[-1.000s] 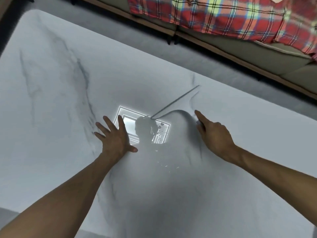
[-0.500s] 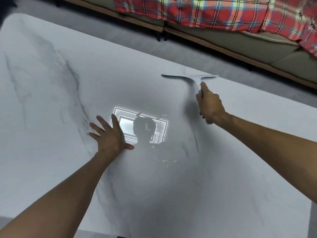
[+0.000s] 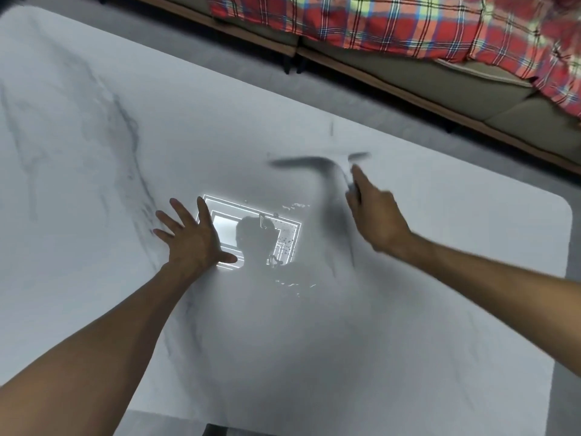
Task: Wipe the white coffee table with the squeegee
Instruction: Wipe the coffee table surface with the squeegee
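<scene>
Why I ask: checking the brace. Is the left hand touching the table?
Touching. The head view shows the left hand lying flat on the table, fingers spread, with no gap beneath.

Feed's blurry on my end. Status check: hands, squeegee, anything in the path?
Left hand flat on the white coffee table, fingers spread. Right hand grips the squeegee, blade motion-blurred. Droplets on the lamp reflection between the hands.

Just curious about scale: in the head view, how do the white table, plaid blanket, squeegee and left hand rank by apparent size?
Largest: white table, filling most of the view.
Next: plaid blanket, cut off at the top.
Then left hand and squeegee: they look alike, and the squeegee is motion-blurred, so unranked.
</scene>
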